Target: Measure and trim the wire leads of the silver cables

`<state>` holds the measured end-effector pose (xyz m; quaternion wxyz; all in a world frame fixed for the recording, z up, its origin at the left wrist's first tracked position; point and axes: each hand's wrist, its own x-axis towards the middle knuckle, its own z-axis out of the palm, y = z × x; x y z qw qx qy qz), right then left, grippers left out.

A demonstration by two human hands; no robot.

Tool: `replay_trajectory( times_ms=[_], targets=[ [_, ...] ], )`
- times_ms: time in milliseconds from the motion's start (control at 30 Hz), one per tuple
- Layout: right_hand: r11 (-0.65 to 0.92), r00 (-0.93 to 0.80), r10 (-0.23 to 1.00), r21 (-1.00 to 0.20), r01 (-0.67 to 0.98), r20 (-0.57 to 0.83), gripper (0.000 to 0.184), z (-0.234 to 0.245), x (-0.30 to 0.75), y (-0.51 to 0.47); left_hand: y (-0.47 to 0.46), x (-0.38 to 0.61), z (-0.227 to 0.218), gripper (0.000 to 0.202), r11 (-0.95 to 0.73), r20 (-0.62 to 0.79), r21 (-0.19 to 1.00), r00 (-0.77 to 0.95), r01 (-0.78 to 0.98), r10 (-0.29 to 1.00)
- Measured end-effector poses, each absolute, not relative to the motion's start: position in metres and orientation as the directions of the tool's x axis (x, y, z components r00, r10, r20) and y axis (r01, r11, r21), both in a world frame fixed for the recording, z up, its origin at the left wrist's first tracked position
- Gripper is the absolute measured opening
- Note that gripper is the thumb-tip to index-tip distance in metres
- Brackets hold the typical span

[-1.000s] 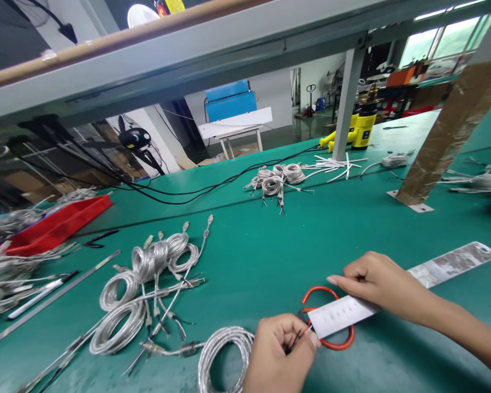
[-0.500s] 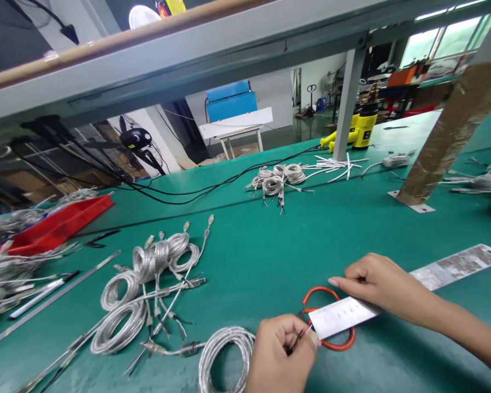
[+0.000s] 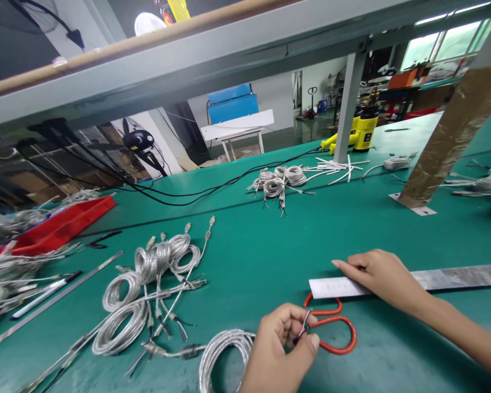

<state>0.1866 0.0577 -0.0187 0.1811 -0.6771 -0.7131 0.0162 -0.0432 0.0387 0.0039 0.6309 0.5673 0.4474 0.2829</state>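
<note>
My left hand (image 3: pixel 284 346) pinches the stripped end of a cable (image 3: pixel 305 322), its thin dark and light wires showing between thumb and fingers. A coil of clear silver cable (image 3: pixel 224 360) lies just left of that hand. My right hand (image 3: pixel 378 278) is closed around a flat metal ruler (image 3: pixel 462 277), which is raised or tilted a little at its left part. The ruler's left end looks white with faint marks (image 3: pixel 337 286). Red-handled scissors (image 3: pixel 343 349) lie on the table between the hands, partly under the ruler; their blades are hidden behind my left hand.
Several coiled USB cables (image 3: pixel 151 262) lie at left, near a long metal strip (image 3: pixel 57 300) and a red tray (image 3: pixel 60 226). More coils (image 3: pixel 273 185) and white tubes (image 3: pixel 339 166) lie farther back. A taped post (image 3: pixel 445 142) rises at right; a shelf beam (image 3: pixel 167 65) crosses above.
The ruler has turned and its left end has moved up, away from my left hand and the wire end. More of the scissor handles now shows. My left hand has barely moved.
</note>
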Motion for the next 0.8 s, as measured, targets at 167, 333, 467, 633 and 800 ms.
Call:
replay_trajectory(
  times_ms=[167,333,467,633,800],
  targets=[
    [0.025,0.046,0.952,-0.224,0.974,0.303,0.050,-0.035,0.203,0.070,0.043,-0.045,0.005,0.017,0.165,-0.194,0.980,0.395,0.106,0.898],
    [0.228,-0.079,0.919,-0.357,0.906,0.386,0.028,-0.023,0.185,0.063,0.047,-0.050,0.000,0.018,0.173,-0.195,0.981,0.374,0.093,0.907],
    [0.335,-0.215,0.941,-0.798,0.500,0.261,0.021,-0.008,0.139,0.041,0.052,-0.055,-0.002,0.027,0.267,-0.233,0.964,0.438,-0.015,0.868],
    [0.201,-0.230,0.957,-0.975,0.089,0.177,0.026,-0.007,0.100,0.026,0.052,-0.053,-0.003,0.036,0.325,-0.234,0.936,0.454,-0.132,0.860],
    [0.046,-0.090,0.994,-0.982,-0.185,0.063,0.022,-0.024,0.095,0.028,0.046,-0.050,-0.003,0.029,0.270,-0.203,0.958,0.426,-0.101,0.882]
  ],
)
